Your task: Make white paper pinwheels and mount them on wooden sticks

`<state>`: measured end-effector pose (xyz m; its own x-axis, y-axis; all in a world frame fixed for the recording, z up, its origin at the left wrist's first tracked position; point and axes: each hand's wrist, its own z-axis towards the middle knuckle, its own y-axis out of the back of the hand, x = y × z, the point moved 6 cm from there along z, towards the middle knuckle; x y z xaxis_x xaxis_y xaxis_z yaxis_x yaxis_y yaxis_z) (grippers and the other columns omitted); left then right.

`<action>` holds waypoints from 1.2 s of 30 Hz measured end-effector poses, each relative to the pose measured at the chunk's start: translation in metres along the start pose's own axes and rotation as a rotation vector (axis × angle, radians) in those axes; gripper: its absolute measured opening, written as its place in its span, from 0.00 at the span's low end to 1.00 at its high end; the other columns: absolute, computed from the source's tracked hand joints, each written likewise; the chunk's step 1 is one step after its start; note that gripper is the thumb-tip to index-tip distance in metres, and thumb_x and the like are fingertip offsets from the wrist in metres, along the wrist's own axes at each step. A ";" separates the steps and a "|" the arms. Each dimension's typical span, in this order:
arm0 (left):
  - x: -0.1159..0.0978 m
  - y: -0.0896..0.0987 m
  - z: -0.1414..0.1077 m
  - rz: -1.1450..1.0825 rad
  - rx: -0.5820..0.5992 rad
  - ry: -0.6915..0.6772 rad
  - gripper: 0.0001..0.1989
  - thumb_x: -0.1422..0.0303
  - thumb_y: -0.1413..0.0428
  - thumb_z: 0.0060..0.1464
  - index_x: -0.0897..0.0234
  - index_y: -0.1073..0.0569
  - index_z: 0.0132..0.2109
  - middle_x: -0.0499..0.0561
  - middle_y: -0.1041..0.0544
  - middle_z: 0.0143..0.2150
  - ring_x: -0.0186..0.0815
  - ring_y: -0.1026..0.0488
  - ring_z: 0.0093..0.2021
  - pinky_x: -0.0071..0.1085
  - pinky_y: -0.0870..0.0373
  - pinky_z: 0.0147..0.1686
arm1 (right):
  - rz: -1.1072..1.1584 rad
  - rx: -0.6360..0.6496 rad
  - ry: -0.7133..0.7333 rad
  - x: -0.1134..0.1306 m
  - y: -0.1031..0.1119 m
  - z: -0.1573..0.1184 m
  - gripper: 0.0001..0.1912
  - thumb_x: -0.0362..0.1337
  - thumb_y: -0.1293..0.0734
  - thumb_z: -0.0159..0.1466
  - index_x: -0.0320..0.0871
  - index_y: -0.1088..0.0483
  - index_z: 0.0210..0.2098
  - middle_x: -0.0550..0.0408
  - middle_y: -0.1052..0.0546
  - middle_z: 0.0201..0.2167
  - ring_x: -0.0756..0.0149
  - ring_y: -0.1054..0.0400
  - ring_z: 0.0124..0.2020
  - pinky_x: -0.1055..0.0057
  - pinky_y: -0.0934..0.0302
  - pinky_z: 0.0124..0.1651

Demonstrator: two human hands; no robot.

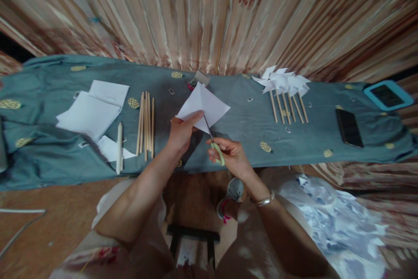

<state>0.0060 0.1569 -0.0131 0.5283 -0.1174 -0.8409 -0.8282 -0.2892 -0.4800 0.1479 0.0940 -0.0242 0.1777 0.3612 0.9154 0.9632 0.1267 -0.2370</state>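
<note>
My left hand (pixel 183 130) pinches a square white paper sheet (pixel 209 100) near its left corner, thumb on top. The sheet is held above the cloth with one corner pointing away from me. Green-handled scissors (pixel 218 152) are in my right hand (pixel 230 155), fingers in the loops. Their blades meet the sheet's near corner and point toward its middle. Just behind the paper stands a small open box (pixel 200 79), partly hidden, with small dark contents. Left of my left hand lie several wooden sticks (pixel 145 124) side by side.
White paper sheets (pixel 89 111) are stacked at the left, near a white pen-like stick (pixel 119 148). Several paper pinwheels (pixel 282 83) on sticks lie at right. Beyond them are a black phone (pixel 349 128) and a blue-framed device (pixel 388 95). Paper pinwheels or scraps (pixel 339 222) fill a bag below.
</note>
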 end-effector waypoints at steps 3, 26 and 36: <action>-0.001 -0.001 0.000 -0.023 0.013 0.030 0.17 0.67 0.28 0.30 0.67 0.21 0.31 0.48 0.20 0.29 0.31 0.27 0.26 0.26 0.32 0.27 | -0.050 0.032 0.020 0.002 -0.002 -0.002 0.20 0.46 0.19 0.42 0.44 0.22 0.32 0.64 0.27 0.18 0.76 0.36 0.18 0.76 0.40 0.23; 0.017 -0.014 -0.013 0.519 0.360 0.148 0.14 0.64 0.32 0.31 0.68 0.20 0.28 0.52 0.20 0.27 0.39 0.27 0.27 0.33 0.30 0.30 | 0.073 -0.302 0.304 0.056 0.055 0.018 0.24 0.45 0.19 0.41 0.46 0.25 0.35 0.64 0.27 0.24 0.74 0.37 0.24 0.74 0.41 0.30; 0.017 -0.015 -0.013 0.583 0.317 0.121 0.16 0.61 0.33 0.29 0.67 0.19 0.28 0.51 0.19 0.27 0.38 0.27 0.28 0.33 0.30 0.32 | 0.119 -0.389 0.246 0.060 0.052 0.027 0.29 0.43 0.18 0.34 0.45 0.31 0.33 0.68 0.30 0.18 0.75 0.40 0.19 0.74 0.44 0.24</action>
<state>0.0302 0.1470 -0.0171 -0.0195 -0.2809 -0.9595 -0.9893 0.1443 -0.0221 0.2036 0.1472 0.0095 0.2888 0.1163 0.9503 0.9287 -0.2750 -0.2486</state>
